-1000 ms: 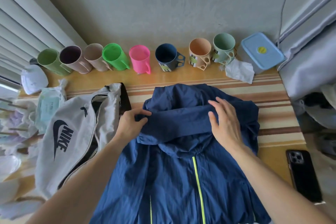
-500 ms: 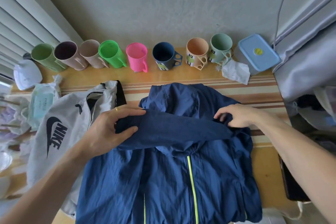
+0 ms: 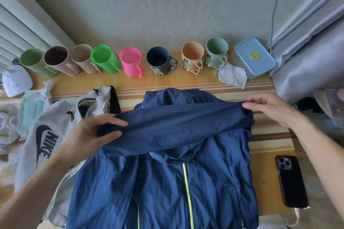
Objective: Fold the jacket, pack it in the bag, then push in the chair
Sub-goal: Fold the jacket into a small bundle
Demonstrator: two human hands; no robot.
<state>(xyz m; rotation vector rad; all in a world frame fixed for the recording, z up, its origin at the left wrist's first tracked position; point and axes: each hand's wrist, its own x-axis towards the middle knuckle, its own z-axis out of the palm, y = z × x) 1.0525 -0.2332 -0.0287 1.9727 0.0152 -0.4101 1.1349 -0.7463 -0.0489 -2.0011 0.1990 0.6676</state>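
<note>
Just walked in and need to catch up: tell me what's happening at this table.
A person is folding a navy jacket spread on the table. The left hand and right hand each grip one end of a sleeve stretched across the chest. The grey Nike bag lies open to the left, with nothing packed yet. A phone rests on the right.

Thin, matt, finely crinkled cloth jacket (image 3: 167,182); matt fabric bag (image 3: 46,135); glossy smooth table (image 3: 167,83); plastic cups (image 3: 130,61).
</note>
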